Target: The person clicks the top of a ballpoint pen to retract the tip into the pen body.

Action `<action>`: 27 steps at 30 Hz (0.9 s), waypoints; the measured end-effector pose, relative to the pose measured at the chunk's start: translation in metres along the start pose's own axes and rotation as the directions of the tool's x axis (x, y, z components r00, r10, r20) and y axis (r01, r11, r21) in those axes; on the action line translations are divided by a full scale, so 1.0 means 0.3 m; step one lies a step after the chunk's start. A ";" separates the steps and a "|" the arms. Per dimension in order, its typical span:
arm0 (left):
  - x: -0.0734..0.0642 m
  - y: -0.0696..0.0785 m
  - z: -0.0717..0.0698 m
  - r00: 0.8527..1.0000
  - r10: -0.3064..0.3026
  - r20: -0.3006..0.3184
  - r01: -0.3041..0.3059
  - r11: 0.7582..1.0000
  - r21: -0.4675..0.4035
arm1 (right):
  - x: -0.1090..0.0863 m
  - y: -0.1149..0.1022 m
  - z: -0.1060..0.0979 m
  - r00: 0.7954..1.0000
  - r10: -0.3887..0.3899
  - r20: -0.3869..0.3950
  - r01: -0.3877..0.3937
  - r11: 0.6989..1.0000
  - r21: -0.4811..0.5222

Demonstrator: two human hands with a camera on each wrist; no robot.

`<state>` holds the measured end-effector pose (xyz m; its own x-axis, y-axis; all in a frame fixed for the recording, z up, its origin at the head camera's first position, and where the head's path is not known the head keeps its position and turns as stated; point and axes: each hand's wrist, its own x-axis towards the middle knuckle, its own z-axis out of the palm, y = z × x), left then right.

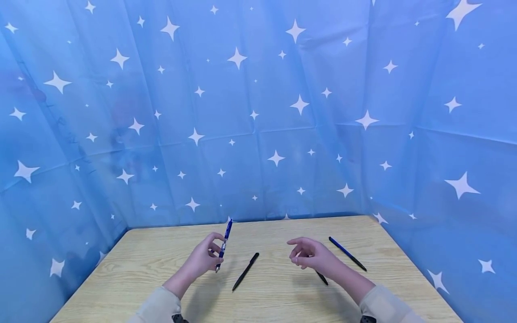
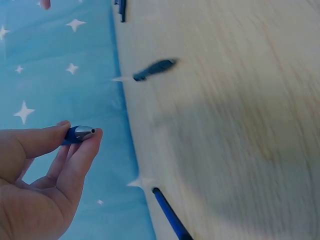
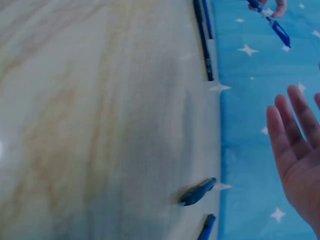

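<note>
In the head view my left hand (image 1: 200, 259) holds a blue pen (image 1: 227, 234) between thumb and fingers, upright with its tip down, above the table. The left wrist view shows the pen's silver tip (image 2: 86, 132) at the fingertips. A black pen (image 1: 245, 272) lies slanted between the hands. My right hand (image 1: 315, 256) hovers with loosely bent fingers, holding nothing. Below it is a thin dark object (image 1: 322, 278), mostly hidden there; in the right wrist view a short, thick dark object (image 3: 197, 191) shows. Right of that hand lies a blue pen with a black end (image 1: 347, 253).
The wooden table (image 1: 278, 296) ends at a blue curtain with white stars (image 1: 258, 112), which also rises along both sides. Blue and black pens (image 3: 202, 40) lie close together at the top of the right wrist view.
</note>
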<state>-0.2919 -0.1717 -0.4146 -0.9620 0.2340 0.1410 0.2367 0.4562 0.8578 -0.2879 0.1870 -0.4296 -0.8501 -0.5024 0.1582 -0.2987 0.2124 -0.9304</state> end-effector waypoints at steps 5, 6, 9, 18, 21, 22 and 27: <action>0.003 -0.032 -0.012 0.999 0.019 0.044 -0.023 0.997 0.079 | -0.019 0.019 0.007 0.998 0.023 0.052 -0.022 0.999 -0.030; 0.003 -0.037 -0.014 0.999 0.020 0.050 -0.025 0.995 0.097 | -0.023 0.021 0.008 0.998 0.024 0.063 -0.022 0.999 -0.034; 0.003 -0.052 -0.019 0.997 0.009 0.073 -0.020 0.989 0.149 | -0.034 0.026 0.013 0.996 0.029 0.089 -0.025 0.998 -0.049; 0.005 -0.118 -0.055 0.980 -0.032 0.196 -0.038 0.939 0.342 | -0.059 0.037 0.021 0.986 0.052 0.155 -0.049 0.998 -0.029; 0.011 -0.135 -0.063 0.975 -0.025 0.220 -0.071 0.905 0.419 | -0.066 0.038 0.019 0.986 0.052 0.160 -0.048 0.998 -0.028; 0.013 -0.140 -0.064 0.973 -0.025 0.228 -0.082 0.891 0.446 | -0.068 0.038 0.018 0.986 0.051 0.160 -0.047 0.998 -0.028; 0.019 -0.157 -0.070 0.962 -0.058 0.265 -0.085 0.863 0.498 | -0.079 0.038 0.020 0.986 0.049 0.162 -0.047 0.999 -0.017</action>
<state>-0.3113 -0.2099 -0.4438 -0.9034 0.4263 -0.0452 0.3541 0.8014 0.4821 -0.2684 0.1962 -0.4460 -0.7821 -0.6206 0.0570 -0.2659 0.2495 -0.9312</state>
